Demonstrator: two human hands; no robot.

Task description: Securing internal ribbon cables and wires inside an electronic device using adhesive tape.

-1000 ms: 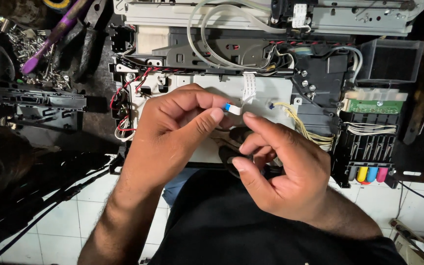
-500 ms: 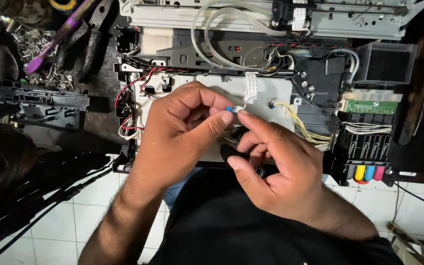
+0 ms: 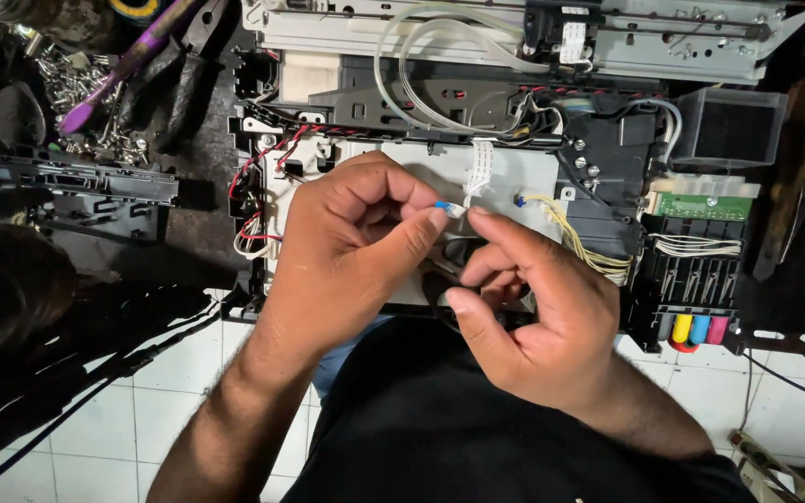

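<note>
Blue-tipped white flat ribbon cable (image 3: 451,208) pinched between both hands above opened grey printer chassis (image 3: 552,177).
Left hand (image 3: 351,247) thumb and forefinger pressed on cable tip; right hand (image 3: 533,312) fingertip now brought closer against it than half a second ago.

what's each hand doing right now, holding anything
Left hand: closed, pinching the blue-tipped flat ribbon cable at its end.
Right hand: fingers curled, index fingertip touching the same cable end; a firm grip cannot be told.

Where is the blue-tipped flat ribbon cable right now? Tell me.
In the head view, centre frame: the ribbon cable hangs over the opened printer's white plate, its blue tip pinched between the left hand and right hand.
</note>
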